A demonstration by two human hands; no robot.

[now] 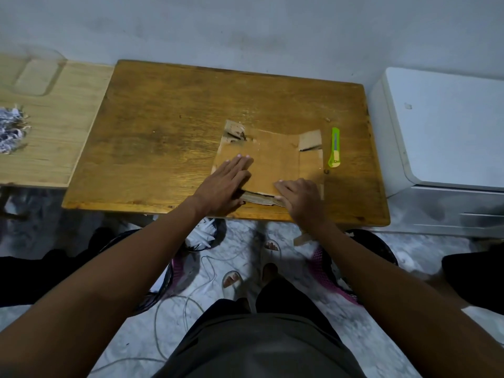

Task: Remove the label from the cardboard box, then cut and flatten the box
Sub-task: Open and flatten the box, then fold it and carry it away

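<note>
The brown cardboard box lies flat on the wooden table, right of centre, with torn flaps at its far corners. My left hand presses on its left part with straight fingers. At the box's near edge my right hand rests with fingers curled over the cardboard. A green utility knife lies just right of the box, apart from both hands.
A lighter wooden board with a clear tray and shredded paper lies to the left. A white appliance stands at the right. Baskets, cables and my feet are on the floor below.
</note>
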